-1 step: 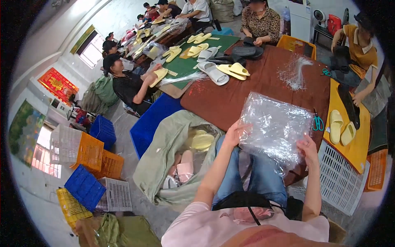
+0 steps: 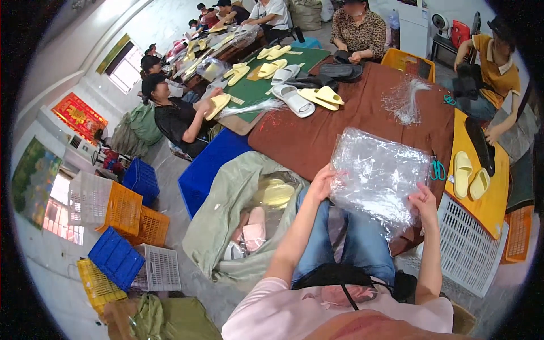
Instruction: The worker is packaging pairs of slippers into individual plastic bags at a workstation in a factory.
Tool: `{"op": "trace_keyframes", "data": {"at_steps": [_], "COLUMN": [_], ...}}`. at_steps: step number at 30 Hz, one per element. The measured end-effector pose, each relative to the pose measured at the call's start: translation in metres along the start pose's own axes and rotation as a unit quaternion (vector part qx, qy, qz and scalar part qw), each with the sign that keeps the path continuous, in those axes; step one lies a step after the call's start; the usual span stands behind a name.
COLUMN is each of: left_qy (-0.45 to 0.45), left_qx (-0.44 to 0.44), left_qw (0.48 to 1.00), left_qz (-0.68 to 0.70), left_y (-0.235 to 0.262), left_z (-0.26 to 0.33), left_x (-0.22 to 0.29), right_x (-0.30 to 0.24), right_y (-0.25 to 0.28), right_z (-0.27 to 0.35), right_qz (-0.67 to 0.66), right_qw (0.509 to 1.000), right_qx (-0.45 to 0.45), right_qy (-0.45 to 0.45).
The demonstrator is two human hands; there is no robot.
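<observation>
A stack of clear plastic bags (image 2: 379, 175) lies at the near edge of the brown-covered table (image 2: 317, 141), over my lap. My left hand (image 2: 323, 182) grips the stack's left edge. At the stack's lower right corner, my right hand (image 2: 423, 202) pinches it. Both forearms reach up from the lower edge of the picture.
Teal scissors (image 2: 437, 170) lie right of the bags, beside a yellow board (image 2: 493, 198) with pale yellow slippers (image 2: 469, 175). A white crate (image 2: 470, 249) stands at my right and an open green sack (image 2: 226, 215) of slippers at my left. More slippers (image 2: 309, 97) and several seated people are farther along the table.
</observation>
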State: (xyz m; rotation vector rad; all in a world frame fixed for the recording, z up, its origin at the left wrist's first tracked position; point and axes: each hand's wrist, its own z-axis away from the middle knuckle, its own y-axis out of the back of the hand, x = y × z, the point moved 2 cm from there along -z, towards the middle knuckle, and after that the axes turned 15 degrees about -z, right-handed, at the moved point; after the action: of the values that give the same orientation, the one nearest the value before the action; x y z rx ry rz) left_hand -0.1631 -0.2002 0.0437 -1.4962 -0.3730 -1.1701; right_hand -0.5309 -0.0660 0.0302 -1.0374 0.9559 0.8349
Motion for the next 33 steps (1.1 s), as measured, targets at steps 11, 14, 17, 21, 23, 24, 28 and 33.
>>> {"op": "trace_keyframes", "data": {"at_steps": [11,14,17,21,23,24,28,33], "left_qy": [-0.065,-0.025,-0.01,-0.078,-0.084,-0.09,-0.065,-0.052], "left_qx": [0.234,0.24,0.223,0.216,0.171,0.156,0.137,0.148], "left_qw": [0.757,0.761,0.79,0.83,0.84,0.833,0.881,0.915], "left_qz": [-0.606,-0.602,-0.572,-0.508,-0.509,-0.523,-0.448,-0.372], "left_y": [0.074,0.072,0.051,0.089,0.086,0.082,0.085,0.069], "left_z": [-0.008,-0.003,-0.003,0.02,0.023,0.024,0.04,0.054], "left_x": [-0.033,-0.029,-0.02,-0.013,-0.015,-0.016,-0.015,-0.007], "right_x": [0.011,0.012,0.023,0.025,0.029,0.03,0.022,0.017], "right_y": [-0.041,-0.065,-0.045,-0.052,-0.04,-0.033,-0.035,-0.029], "right_z": [-0.019,-0.025,-0.035,-0.045,-0.041,-0.039,-0.037,-0.031], "right_qz": [0.386,0.406,0.517,0.51,0.547,0.556,0.565,0.554], "right_qw": [0.887,0.846,0.811,0.828,0.803,0.804,0.801,0.809], "right_qx": [-0.068,-0.12,-0.065,-0.095,-0.059,-0.037,-0.027,-0.029], "right_qy": [0.244,0.326,0.268,0.215,0.231,0.209,0.198,0.193]}}
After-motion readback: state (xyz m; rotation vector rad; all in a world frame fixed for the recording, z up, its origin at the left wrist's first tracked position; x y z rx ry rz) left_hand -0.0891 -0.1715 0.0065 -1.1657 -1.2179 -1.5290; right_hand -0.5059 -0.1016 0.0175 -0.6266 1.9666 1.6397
